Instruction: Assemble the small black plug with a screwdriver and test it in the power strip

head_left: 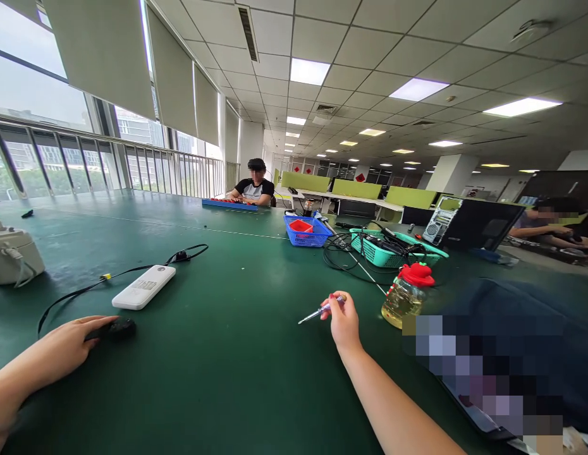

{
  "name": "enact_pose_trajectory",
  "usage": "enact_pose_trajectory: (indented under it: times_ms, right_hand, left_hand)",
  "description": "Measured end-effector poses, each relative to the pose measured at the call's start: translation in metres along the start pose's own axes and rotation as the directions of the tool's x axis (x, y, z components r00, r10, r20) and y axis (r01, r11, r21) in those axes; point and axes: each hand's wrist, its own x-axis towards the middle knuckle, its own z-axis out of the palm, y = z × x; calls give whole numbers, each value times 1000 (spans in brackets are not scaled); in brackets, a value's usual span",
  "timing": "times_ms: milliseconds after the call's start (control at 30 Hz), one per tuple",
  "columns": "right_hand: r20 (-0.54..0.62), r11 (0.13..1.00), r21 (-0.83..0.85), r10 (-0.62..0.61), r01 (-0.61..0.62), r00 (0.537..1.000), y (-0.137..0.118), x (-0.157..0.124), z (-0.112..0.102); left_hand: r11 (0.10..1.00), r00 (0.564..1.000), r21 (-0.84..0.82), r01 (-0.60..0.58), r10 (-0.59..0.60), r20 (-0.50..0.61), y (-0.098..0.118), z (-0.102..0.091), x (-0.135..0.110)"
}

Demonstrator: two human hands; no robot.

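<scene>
My right hand [342,319] grips a small screwdriver [315,314] by its clear, purplish handle. The slim metal shaft points left and slightly down, above the green tabletop [237,379]. At the left, my left hand [66,344] has its fingers closed on a small black object [122,328], whose kind I cannot make out; the palm side of the hand is hidden. Just beyond that hand lies a white power bank [145,287]. A black strap or cable [126,270] with a yellow band runs behind the power bank.
A glass jar [402,302] with a red lid stands right of my right hand. Behind it are a teal basket [384,253] of cables and a blue basket [306,237]. A beige device [14,256] sits far left. Across the table a person [256,186] sits behind a blue tray [230,204].
</scene>
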Motion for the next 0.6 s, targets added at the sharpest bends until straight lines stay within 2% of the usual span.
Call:
enact_pose_trajectory:
  times_ms: [100, 133, 200, 300, 400, 467, 600]
  right_hand:
    - [5, 1000, -4, 7, -7, 1000, -1, 0, 0]
    - [5, 1000, -4, 9, -9, 1000, -1, 0, 0]
    - [2, 1000, -4, 13, -13, 1000, 0, 0, 0]
    - [0, 1000, -3, 20, -20, 1000, 1, 0, 0]
    - [6, 1000, -5, 22, -22, 1000, 1, 0, -1]
    - [5, 1000, -10, 16, -16, 1000, 1, 0, -1]
    - [10, 1000, -17, 7, -6, 1000, 1, -1, -1]
  left_hand:
    - [997, 994, 56, -44, 38, 102, -5, 0, 3]
    - [996, 994, 70, -56, 49, 101, -4, -1, 3]
    - [994, 997, 95, -51, 46, 55, 0, -4, 2]
    - [991, 996, 133, -25, 36, -84, 14, -8, -1]
    - [983, 972, 166, -83, 116, -203, 31, -10, -4]
    - [971, 959, 197, -138, 181, -217, 42, -7, -5]
    - [938, 950, 266, -221, 269, -159, 53, 9, -3]
